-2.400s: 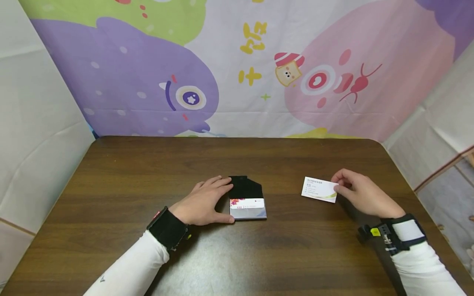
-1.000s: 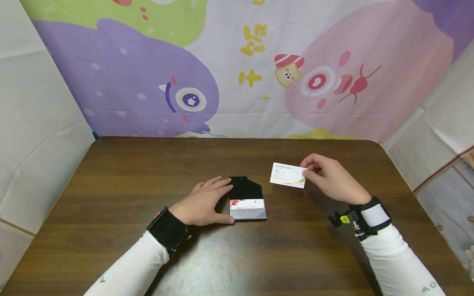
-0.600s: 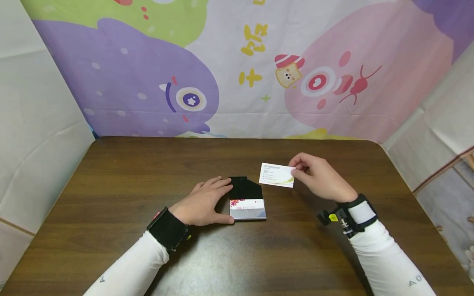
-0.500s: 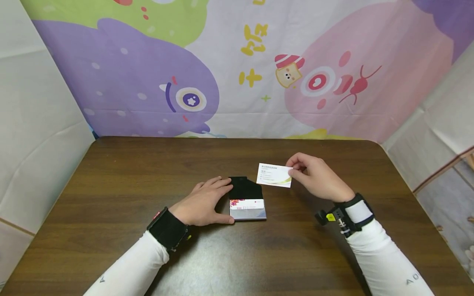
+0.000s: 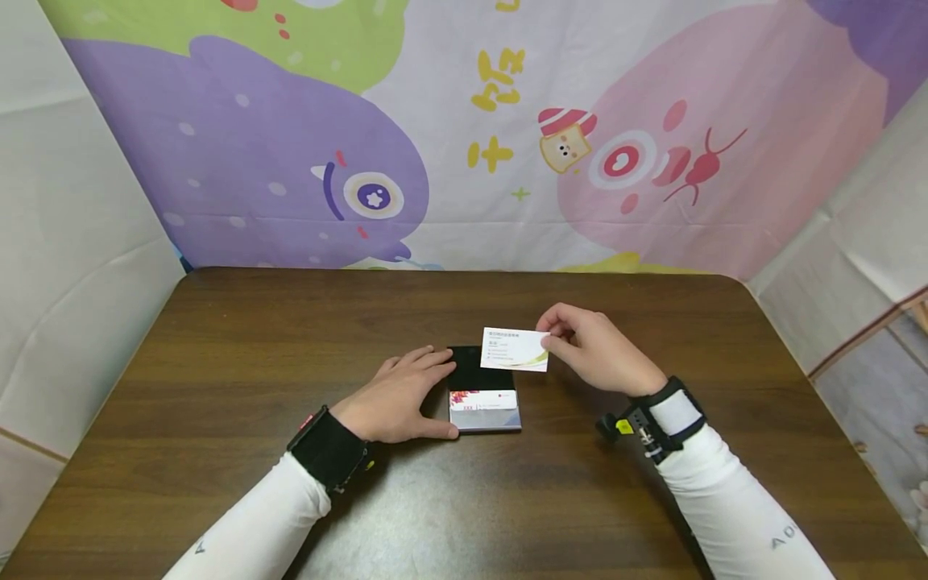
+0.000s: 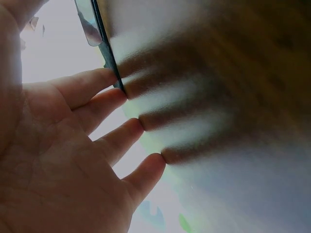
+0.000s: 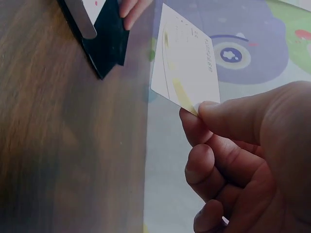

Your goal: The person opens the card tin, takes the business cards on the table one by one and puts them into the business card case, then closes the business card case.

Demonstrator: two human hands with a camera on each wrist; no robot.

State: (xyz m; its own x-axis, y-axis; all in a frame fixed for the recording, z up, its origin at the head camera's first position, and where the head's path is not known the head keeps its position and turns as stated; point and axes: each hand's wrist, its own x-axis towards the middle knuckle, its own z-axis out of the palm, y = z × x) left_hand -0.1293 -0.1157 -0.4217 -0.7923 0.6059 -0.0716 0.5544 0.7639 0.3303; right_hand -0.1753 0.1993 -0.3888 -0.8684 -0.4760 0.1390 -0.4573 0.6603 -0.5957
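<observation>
A white business card (image 5: 513, 350) is pinched by its right end between the thumb and forefinger of my right hand (image 5: 598, 348). In the head view the card overlaps the raised black flap of a card case (image 5: 482, 421). The right wrist view shows the card (image 7: 187, 58) held up off the table. Inside the case a card with a red floral print (image 5: 484, 399) sticks out of the silvery pocket. My left hand (image 5: 399, 396) lies spread along the case's left side, thumb at its lower corner and fingertips at the flap. Those fingers (image 6: 104, 104) are straight in the left wrist view.
The case lies mid-table on a brown wooden table (image 5: 290, 322). Behind the table's far edge hangs a cartoon-printed cloth (image 5: 464, 217), with pale fabric walls at both sides. A black strap with a camera (image 5: 652, 419) is worn on the right wrist.
My right hand has carried the business card leftward from the right part of the table until it overlaps the flap. The left hand and the case have stayed in place.
</observation>
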